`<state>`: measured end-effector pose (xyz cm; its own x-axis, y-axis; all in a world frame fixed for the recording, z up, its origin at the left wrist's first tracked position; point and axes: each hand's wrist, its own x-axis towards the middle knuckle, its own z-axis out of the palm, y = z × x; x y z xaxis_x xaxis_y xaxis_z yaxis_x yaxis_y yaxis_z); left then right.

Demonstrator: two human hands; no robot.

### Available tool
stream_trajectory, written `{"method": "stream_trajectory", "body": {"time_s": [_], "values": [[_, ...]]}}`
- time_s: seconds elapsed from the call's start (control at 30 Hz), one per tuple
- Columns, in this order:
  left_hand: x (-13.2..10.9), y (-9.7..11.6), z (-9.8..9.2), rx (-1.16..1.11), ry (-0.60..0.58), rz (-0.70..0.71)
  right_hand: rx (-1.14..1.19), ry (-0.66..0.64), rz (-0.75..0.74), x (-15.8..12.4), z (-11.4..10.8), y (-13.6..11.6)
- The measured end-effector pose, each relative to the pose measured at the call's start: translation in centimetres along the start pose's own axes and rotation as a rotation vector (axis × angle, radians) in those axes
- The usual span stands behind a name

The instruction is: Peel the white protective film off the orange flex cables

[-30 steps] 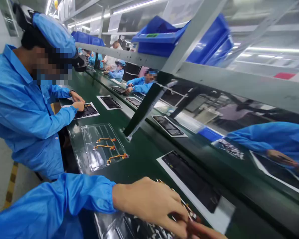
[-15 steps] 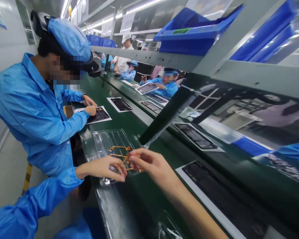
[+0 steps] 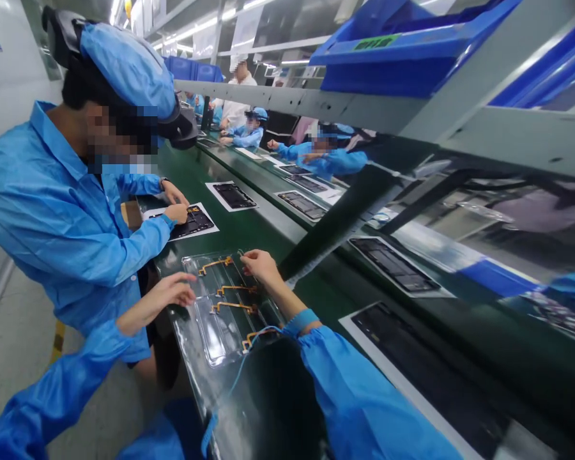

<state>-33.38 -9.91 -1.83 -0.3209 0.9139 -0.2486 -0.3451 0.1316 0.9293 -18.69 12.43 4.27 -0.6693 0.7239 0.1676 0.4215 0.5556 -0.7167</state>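
Note:
A clear plastic tray (image 3: 223,335) lies on the green workbench, with several orange flex cables (image 3: 237,308) in its slots. At the tray's far right corner is my right hand (image 3: 262,267), its thumb and fingers pinched on the edge. A blue wrist strap (image 3: 301,321) with a thin coiled cord circles my right wrist, and the cord crosses the near end of the tray. Just off the tray's left edge hovers my left hand (image 3: 165,295), fingers apart and holding nothing.
A co-worker (image 3: 71,211) in blue sits close on the left, hands on a black panel (image 3: 196,220). More black panels on white sheets (image 3: 395,263) lie along the bench. A slanted post (image 3: 340,220) and a shelf beam with a blue bin (image 3: 378,70) stand at right.
My right hand has moved away over the tray to its far corner, and my left hand has drawn back leftward. Another orange flex cable now shows at the tray's far end.

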Motion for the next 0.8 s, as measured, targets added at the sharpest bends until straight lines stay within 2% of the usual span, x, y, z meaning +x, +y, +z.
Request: {"method": "stream_trajectory", "body": {"time_s": [0.1,0.17,0.23,0.3,0.4,0.5,0.6,0.67,0.8], "values": [[-3.8,-1.8,1.4,0.096,-0.116,-0.023,-0.205,-0.138,0.047,-3.2,-4.5,0.2],[-6.3,-3.2,2.5,0.280,-0.233,0.012,-0.344,-0.205,0.098,-6.9,-8.5,0.4],[-8.3,-4.9,3.7,0.403,-0.333,0.041,-0.508,-0.231,0.205,-11.8,-12.6,0.9],[-9.8,-6.6,5.2,0.427,-0.409,0.044,-0.694,-0.197,0.366,-17.4,-16.2,2.0],[-11.4,-8.6,7.7,0.371,-0.522,0.029,-0.883,-0.139,0.610,-25.8,-19.4,4.9],[-12.2,-9.0,10.5,0.301,-0.672,0.067,-0.883,-0.140,0.727,-32.0,-20.1,8.3],[-12.1,-8.6,13.3,0.277,-0.784,0.100,-0.805,-0.084,0.724,-35.1,-19.3,11.3],[-11.6,-8.4,15.0,0.254,-0.796,0.106,-0.749,-0.031,0.701,-36.1,-18.6,12.7],[-10.8,-8.4,17.6,0.155,-0.712,0.076,-0.637,0.040,0.634,-37.1,-17.7,14.5]]}}
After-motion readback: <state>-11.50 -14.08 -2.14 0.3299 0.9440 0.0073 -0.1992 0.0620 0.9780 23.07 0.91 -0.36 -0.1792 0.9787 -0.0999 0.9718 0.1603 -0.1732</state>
